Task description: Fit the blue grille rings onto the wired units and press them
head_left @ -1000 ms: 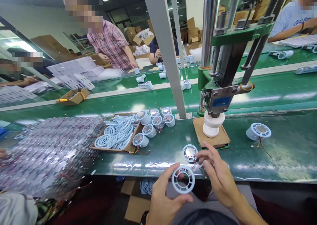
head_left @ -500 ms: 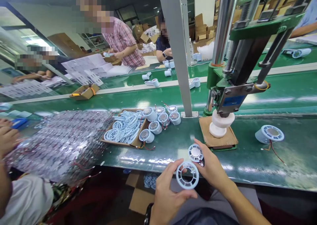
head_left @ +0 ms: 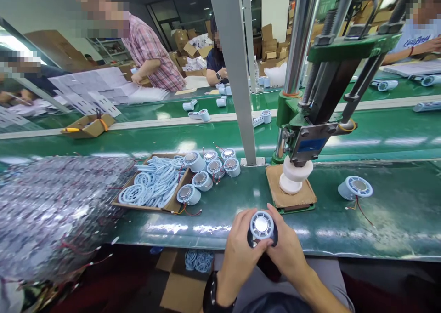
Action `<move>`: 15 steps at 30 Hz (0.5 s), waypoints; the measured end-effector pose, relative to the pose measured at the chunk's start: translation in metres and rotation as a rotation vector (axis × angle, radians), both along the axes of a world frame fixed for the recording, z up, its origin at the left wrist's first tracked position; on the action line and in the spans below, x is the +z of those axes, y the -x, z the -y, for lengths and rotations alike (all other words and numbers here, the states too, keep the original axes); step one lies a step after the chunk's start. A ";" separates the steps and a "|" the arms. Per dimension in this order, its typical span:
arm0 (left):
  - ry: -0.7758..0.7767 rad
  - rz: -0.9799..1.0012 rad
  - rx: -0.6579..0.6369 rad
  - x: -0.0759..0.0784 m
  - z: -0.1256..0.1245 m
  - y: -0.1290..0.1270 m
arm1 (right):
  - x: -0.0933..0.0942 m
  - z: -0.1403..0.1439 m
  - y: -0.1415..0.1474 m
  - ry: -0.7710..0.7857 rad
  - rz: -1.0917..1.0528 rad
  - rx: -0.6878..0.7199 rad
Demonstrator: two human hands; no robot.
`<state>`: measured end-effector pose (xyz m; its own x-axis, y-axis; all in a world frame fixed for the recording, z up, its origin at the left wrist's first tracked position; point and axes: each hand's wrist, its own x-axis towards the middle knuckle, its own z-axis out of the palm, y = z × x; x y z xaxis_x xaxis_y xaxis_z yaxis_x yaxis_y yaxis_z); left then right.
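Note:
Both hands meet at the near edge of the green bench and grip one small round part, a pale blue ring over a motor with a shiny metal centre point(head_left: 261, 225). My left hand point(head_left: 239, 253) wraps it from the left, thumb along its lower rim. From the right, my right hand point(head_left: 287, 251) closes fingers around it. Just beyond the hands stands a green hand press point(head_left: 312, 97) with a white cylinder point(head_left: 292, 175) on a cardboard pad point(head_left: 291, 194).
A cardboard tray of pale blue rings point(head_left: 151, 186) lies left of several finished motor units point(head_left: 210, 168). One more unit with red wires point(head_left: 354, 187) sits at the right. Bubble wrap point(head_left: 51, 212) covers the left. A grey post point(head_left: 234, 74) rises behind. Other people work across the conveyor.
The ring held in my left hand and the motor part from my right hand have come together into one piece gripped by both hands. The camera shifted slightly.

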<state>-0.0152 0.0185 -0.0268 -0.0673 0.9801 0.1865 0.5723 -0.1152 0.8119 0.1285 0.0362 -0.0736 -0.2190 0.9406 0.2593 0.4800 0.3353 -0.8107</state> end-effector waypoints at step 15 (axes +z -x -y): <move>0.074 0.051 -0.042 0.006 -0.001 -0.004 | -0.005 0.003 0.005 -0.253 0.035 -0.070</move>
<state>-0.0108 0.0190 -0.0207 -0.0333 0.9933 0.1107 0.5260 -0.0768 0.8470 0.1231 0.0333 -0.0785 -0.1683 0.8601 0.4815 0.5352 0.4899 -0.6881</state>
